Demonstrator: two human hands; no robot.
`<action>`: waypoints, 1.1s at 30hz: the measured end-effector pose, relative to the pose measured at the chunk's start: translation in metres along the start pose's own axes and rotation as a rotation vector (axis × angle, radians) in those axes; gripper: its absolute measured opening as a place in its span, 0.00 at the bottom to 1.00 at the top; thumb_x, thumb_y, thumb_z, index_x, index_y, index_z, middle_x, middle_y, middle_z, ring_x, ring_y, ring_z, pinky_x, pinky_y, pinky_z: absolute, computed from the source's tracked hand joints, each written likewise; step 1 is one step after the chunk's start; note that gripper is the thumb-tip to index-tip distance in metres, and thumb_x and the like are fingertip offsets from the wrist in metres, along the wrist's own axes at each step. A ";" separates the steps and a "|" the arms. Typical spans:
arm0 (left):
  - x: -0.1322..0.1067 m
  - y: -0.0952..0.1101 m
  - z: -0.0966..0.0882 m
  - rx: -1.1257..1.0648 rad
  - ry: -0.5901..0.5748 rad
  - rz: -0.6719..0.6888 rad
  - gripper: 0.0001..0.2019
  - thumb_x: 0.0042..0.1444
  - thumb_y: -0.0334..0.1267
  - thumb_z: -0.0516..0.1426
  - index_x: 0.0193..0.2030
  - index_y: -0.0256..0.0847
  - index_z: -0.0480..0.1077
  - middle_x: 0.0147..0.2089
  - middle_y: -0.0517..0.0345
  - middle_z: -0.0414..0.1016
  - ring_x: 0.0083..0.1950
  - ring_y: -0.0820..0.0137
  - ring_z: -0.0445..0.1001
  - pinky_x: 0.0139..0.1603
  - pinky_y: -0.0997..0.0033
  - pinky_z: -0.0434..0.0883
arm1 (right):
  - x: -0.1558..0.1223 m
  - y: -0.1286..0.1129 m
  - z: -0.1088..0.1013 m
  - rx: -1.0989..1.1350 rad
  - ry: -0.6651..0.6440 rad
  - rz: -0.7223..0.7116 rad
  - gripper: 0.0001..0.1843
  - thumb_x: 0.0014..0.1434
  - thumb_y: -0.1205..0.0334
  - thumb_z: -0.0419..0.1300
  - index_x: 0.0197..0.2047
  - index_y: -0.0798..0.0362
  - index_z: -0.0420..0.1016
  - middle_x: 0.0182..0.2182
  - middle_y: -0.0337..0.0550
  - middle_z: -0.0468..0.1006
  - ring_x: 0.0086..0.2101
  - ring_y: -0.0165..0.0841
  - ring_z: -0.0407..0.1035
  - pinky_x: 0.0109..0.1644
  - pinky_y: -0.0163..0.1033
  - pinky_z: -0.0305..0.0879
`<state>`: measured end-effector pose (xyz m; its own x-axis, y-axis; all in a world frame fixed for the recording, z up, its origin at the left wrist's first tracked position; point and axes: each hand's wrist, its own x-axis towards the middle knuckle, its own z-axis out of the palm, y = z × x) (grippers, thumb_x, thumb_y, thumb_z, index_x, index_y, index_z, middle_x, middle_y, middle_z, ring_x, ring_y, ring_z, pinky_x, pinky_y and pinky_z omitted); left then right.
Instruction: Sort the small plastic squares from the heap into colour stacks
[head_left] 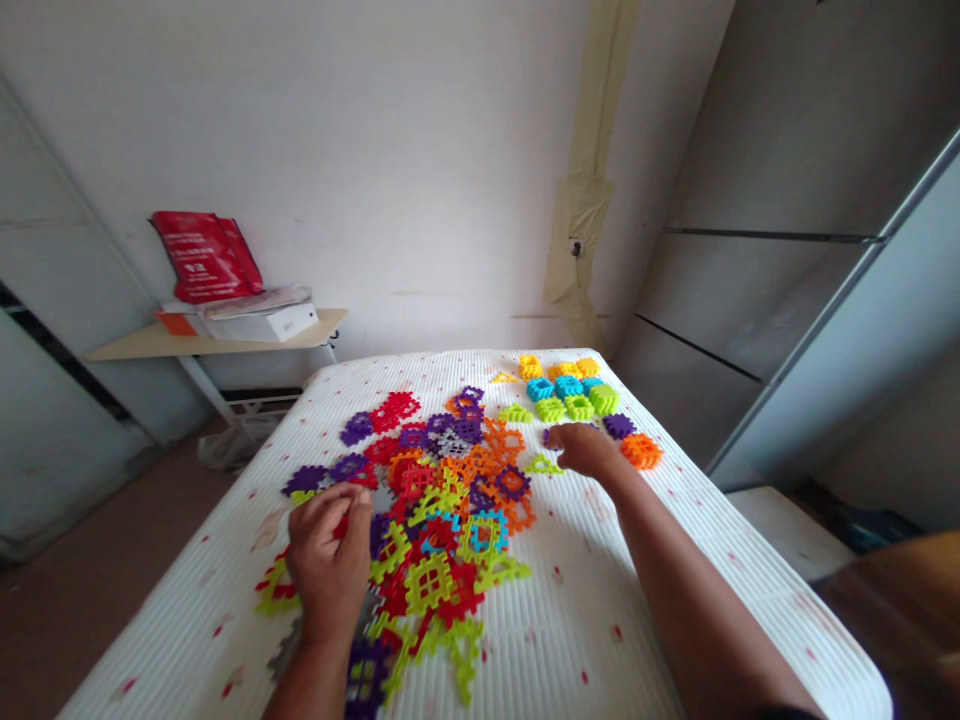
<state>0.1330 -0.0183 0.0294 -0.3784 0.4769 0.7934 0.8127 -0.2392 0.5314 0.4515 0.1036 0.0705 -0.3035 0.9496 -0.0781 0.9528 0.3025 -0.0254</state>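
Observation:
My right hand (581,447) reaches across the table to the sorted stacks, its fingers closed around a purple interlocking tile (547,437) that is mostly hidden behind them. Close to it are a lime triangle piece (543,464), a purple stack (619,426) and an orange stack (641,451). Over the left side of a loose heap of toothed plastic tiles (431,583), my left hand (330,530) is curled with thumb against fingers. Some red shows by its thumb, but whether it is held cannot be seen. Red, purple, orange, lime and blue tiles overlap in the heap.
Yellow stacks (530,367), blue stacks (540,389) and lime stacks (579,407) stand in rows at the far right of the covered table (570,620). Behind, on the left, a side table (135,343) carries a red bag (202,258) and a white box (277,320).

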 end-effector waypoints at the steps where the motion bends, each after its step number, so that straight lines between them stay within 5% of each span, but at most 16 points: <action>1: 0.000 0.000 0.000 -0.002 0.001 0.001 0.07 0.54 0.38 0.55 0.30 0.41 0.73 0.35 0.55 0.74 0.41 0.67 0.70 0.47 0.63 0.66 | -0.001 0.003 -0.002 0.001 -0.009 0.010 0.16 0.49 0.72 0.60 0.42 0.51 0.75 0.39 0.43 0.78 0.39 0.35 0.72 0.38 0.34 0.62; 8: 0.002 0.004 0.000 -0.004 0.001 -0.015 0.08 0.54 0.39 0.55 0.28 0.41 0.72 0.34 0.55 0.74 0.40 0.66 0.71 0.46 0.62 0.67 | -0.001 -0.004 0.003 0.029 -0.049 -0.055 0.16 0.45 0.66 0.66 0.40 0.50 0.75 0.38 0.39 0.78 0.38 0.33 0.72 0.37 0.33 0.62; 14: 0.001 0.002 -0.001 -0.007 0.002 -0.023 0.08 0.53 0.39 0.55 0.28 0.41 0.72 0.34 0.55 0.75 0.40 0.66 0.71 0.47 0.62 0.67 | 0.001 -0.021 0.016 -0.040 0.019 -0.080 0.24 0.49 0.60 0.64 0.52 0.47 0.71 0.44 0.46 0.76 0.42 0.40 0.71 0.40 0.38 0.64; 18: 0.001 0.002 -0.001 -0.007 -0.001 -0.008 0.07 0.54 0.39 0.55 0.29 0.41 0.72 0.34 0.55 0.74 0.40 0.66 0.71 0.46 0.63 0.67 | 0.001 -0.028 0.016 -0.081 0.013 -0.105 0.19 0.51 0.58 0.62 0.48 0.44 0.74 0.44 0.46 0.74 0.40 0.39 0.71 0.38 0.38 0.64; 24: 0.002 0.003 -0.002 0.006 0.001 -0.009 0.08 0.54 0.39 0.55 0.28 0.41 0.72 0.34 0.55 0.74 0.40 0.66 0.70 0.46 0.64 0.67 | 0.002 -0.029 0.017 -0.036 0.027 -0.168 0.17 0.49 0.62 0.61 0.44 0.54 0.75 0.42 0.50 0.74 0.39 0.38 0.71 0.39 0.36 0.64; 33: 0.002 0.004 -0.001 -0.003 0.011 -0.009 0.07 0.53 0.38 0.56 0.28 0.41 0.72 0.34 0.56 0.74 0.40 0.66 0.71 0.46 0.63 0.67 | 0.000 -0.006 -0.001 0.497 -0.072 -0.101 0.15 0.47 0.73 0.56 0.39 0.54 0.72 0.27 0.36 0.76 0.26 0.27 0.71 0.28 0.28 0.61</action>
<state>0.1350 -0.0189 0.0331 -0.3904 0.4699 0.7917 0.8079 -0.2375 0.5394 0.4460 0.1023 0.0711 -0.4099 0.9043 -0.1190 0.8087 0.3000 -0.5060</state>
